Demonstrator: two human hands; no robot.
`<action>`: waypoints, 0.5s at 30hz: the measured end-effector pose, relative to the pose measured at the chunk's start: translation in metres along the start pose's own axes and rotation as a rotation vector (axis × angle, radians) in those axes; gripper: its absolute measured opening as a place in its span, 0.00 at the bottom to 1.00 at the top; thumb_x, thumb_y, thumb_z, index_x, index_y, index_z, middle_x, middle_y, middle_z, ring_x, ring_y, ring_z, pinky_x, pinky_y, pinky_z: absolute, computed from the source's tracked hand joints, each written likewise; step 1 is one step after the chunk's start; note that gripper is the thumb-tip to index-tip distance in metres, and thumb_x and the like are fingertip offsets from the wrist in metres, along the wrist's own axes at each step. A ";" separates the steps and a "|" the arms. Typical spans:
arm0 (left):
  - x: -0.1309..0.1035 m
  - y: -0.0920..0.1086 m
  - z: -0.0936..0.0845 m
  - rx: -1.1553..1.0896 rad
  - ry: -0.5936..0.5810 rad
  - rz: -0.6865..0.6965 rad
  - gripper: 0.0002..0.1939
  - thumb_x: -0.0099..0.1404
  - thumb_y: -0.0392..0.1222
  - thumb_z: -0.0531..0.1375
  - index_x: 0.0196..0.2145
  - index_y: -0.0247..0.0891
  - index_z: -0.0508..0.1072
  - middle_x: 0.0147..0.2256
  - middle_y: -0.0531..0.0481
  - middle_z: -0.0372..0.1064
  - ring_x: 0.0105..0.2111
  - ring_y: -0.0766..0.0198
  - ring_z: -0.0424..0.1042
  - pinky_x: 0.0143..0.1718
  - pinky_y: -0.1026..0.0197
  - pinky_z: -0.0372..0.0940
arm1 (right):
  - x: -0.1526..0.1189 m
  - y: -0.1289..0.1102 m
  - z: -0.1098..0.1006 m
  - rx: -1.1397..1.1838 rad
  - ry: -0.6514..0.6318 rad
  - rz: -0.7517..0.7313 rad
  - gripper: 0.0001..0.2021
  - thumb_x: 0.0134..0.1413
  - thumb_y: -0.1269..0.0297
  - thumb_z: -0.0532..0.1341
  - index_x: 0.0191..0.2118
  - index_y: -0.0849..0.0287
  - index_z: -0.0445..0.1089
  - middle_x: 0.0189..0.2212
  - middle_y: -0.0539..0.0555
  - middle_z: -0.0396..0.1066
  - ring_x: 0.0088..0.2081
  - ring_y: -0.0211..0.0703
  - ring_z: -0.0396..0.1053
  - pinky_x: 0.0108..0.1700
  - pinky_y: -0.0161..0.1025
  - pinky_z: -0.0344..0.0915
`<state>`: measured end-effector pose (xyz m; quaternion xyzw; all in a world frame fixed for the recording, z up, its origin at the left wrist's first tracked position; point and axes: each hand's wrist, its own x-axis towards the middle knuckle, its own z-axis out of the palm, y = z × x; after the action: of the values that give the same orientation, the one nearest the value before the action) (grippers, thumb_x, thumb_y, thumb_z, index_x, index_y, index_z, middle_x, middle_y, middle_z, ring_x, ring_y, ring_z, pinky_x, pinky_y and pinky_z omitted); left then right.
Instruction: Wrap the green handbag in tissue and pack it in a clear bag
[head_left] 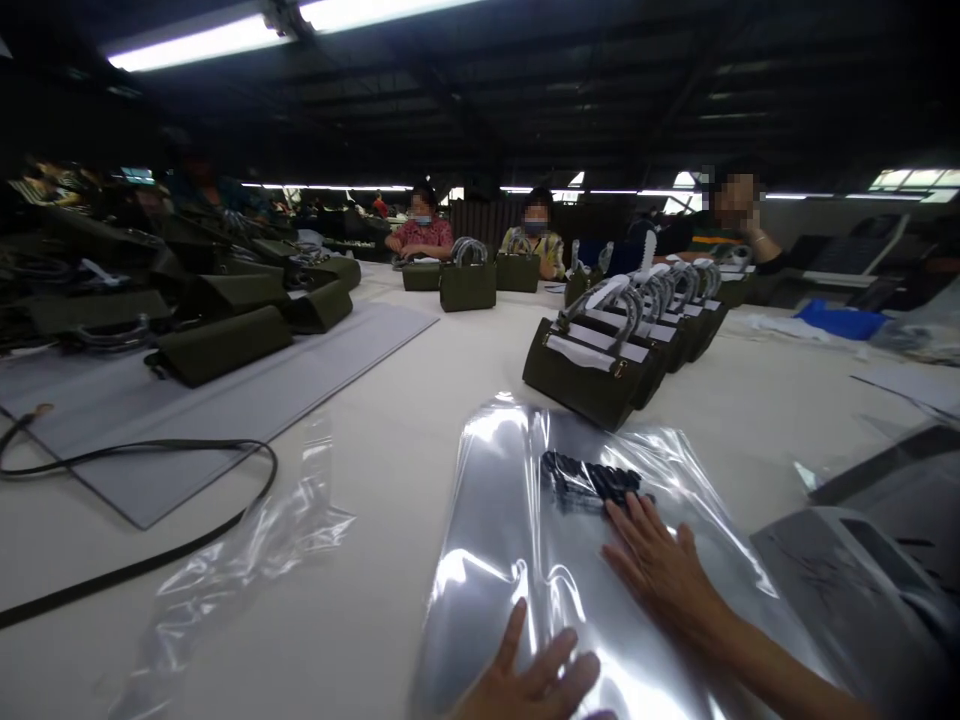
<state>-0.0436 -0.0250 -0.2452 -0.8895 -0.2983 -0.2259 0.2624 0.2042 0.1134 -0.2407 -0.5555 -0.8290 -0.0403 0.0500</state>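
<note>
A stack of shiny clear plastic sheeting or bags (487, 500) lies flat on the white table in front of me. Dark printed marks (592, 478) show near its far part. My right hand (667, 570) rests on the plastic with fingers stretched out, the fingertips at the edge of the marks. Lower down, my left hand (532, 680) is over the near part of the plastic, fingers spread and holding nothing; its wrist is cut off by the frame. Just beyond the plastic stands a row of dark green handbags (585, 370) with wrapped handles.
More green bags (225, 345) are piled at left on a grey board (315, 370). A dark strap (187, 545) and crumpled clear plastic (232, 560) lie nearby. A grey device (847, 570) sits at right. Several people (424, 235) sit across the table.
</note>
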 end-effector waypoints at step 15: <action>-0.009 -0.023 -0.006 0.078 -0.097 0.009 0.20 0.63 0.52 0.51 0.53 0.56 0.59 0.56 0.55 0.56 0.59 0.55 0.49 0.56 0.36 0.45 | 0.057 -0.009 -0.063 0.194 0.201 -0.095 0.21 0.58 0.52 0.45 0.49 0.55 0.65 0.51 0.56 0.63 0.54 0.48 0.58 0.57 0.45 0.56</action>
<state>-0.0664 -0.0160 -0.2378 -0.8898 -0.3153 -0.1693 0.2832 0.1765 0.1545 -0.1713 -0.5012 -0.8453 -0.0176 0.1841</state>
